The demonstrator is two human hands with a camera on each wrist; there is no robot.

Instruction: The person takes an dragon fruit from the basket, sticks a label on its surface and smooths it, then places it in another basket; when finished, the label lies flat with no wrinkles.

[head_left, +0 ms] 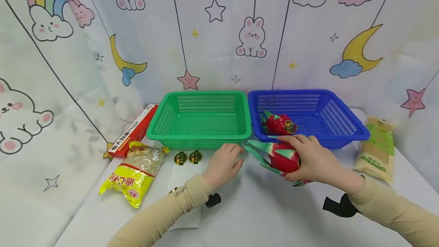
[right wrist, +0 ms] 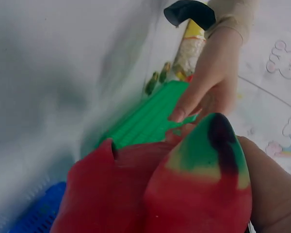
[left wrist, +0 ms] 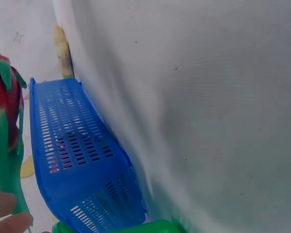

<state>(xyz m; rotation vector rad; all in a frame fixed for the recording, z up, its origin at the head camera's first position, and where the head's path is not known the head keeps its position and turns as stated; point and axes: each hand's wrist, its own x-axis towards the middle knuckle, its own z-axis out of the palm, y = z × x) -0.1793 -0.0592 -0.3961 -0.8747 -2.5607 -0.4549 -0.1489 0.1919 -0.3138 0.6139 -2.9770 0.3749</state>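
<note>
My right hand (head_left: 313, 159) grips a red dragon fruit (head_left: 286, 159) with green leaf tips, its fingers over the top and the thumb below. The fruit is raised in front of the blue basket (head_left: 343, 139), its long leaves pointing left. My left hand (head_left: 224, 165) is by those leaf tips, fingers loosely bent; in the left wrist view its fingertips (left wrist: 12, 224) overlap the green leaf (left wrist: 5, 160). Inside the blue basket lies another dragon fruit (head_left: 276, 124) bearing a round black-and-gold sticker (head_left: 290, 127).
A green basket (head_left: 200, 140) adjoins the blue one. To its left lie a red pasta box (head_left: 132, 132) and a yellow bag of pasta (head_left: 137, 174). Two round stickers (head_left: 188, 157) are on a white sheet (head_left: 185, 216). A beige-green packet (head_left: 376, 149) lies at right.
</note>
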